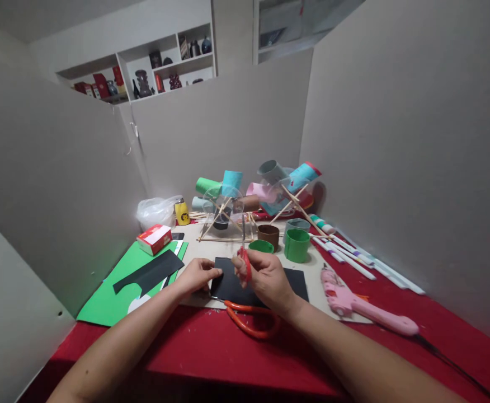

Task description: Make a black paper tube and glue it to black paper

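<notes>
A black rectangular craft sheet (297,282) lies flat in front of me on a pale board. My left hand (198,274) is at its left end, thumb and fingers closed on the edge. Above the sheet, my right hand (265,274) grips small scissors by their red handles (246,264), with the thin blades pointing up and away. Their blades seem to be together, apart from the sheet. Larger orange-handled scissors (251,334) lie at the near edge of the sheet, partly covered by my right hand and wrist.
Green (297,245) and brown (268,238) paper rings stand beyond my hands. Behind them are stick-and-disc wheel models (223,210) with coloured tubes. A pink glue gun (366,307) with its cord lies right, near white sticks (349,260). Green sheets (102,296) and a red box (154,239) are left.
</notes>
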Available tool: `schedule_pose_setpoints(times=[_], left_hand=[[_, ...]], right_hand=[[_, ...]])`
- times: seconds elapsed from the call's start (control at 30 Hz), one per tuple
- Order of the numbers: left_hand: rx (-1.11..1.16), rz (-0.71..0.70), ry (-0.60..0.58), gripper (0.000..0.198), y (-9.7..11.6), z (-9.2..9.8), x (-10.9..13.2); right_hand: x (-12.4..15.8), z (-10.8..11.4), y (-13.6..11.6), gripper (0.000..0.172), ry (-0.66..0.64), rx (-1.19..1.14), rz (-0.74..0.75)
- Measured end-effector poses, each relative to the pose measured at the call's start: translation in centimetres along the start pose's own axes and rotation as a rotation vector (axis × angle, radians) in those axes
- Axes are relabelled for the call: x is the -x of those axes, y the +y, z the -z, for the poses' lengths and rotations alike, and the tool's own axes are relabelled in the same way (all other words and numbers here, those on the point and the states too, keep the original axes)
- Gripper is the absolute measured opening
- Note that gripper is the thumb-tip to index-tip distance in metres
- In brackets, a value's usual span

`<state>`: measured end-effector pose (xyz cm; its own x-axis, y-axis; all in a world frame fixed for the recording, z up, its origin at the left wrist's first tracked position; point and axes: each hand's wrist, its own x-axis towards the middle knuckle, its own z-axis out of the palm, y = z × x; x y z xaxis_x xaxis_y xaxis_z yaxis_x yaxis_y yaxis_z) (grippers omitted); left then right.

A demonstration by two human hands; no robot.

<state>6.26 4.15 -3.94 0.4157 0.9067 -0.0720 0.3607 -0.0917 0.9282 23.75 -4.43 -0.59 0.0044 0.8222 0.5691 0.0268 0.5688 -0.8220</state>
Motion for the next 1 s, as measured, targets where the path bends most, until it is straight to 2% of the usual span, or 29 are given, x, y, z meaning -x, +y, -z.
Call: schedule_pose_setpoints(times=[0.13, 0.27, 0.4, 0.53, 0.63, 0.8, 0.9, 1.0], left_hand=[[0.131, 0.018, -0.073, 0.04, 0.3, 0.5, -0.4], [0.257, -0.036, -0.028, 0.043, 1.2, 2.4, 0.2], [0.375, -0.084, 0.032, 0.036, 2.6, 5.0, 1.6], [0.435, -0.076, 0.023, 0.028, 3.9, 6.7, 3.7], [0.461, -0.07, 0.0, 0.025, 4.6, 7.1, 5.0], [0.505, -0.084, -0.019, 0.03, 5.3, 7.2, 5.6], [0.521, -0.084, -0.035, 0.032, 5.7, 7.2, 5.6], [0.53, -0.077, -0.058, 0.029, 6.3, 7.2, 5.6]], right_hand=[[-0.2, 0.2, -0.2, 0.046, 0.049, -0.006, 0.022], [-0.6, 0.7, -0.8, 0.047, 0.116, -0.019, 0.023], [-1.0, 1.2, -0.9, 0.044, 0.174, -0.01, 0.029], [-1.4, 1.6, -0.5, 0.041, 0.208, 0.02, 0.046], [-1.6, 1.7, -0.2, 0.036, 0.186, 0.126, 0.086], [-1.5, 1.5, -0.4, 0.028, 0.063, 0.302, 0.149], [-1.1, 0.9, -0.3, 0.026, 0.024, 0.306, 0.149], [-0.8, 0.3, 0.2, 0.026, 0.0, 0.241, 0.089]])
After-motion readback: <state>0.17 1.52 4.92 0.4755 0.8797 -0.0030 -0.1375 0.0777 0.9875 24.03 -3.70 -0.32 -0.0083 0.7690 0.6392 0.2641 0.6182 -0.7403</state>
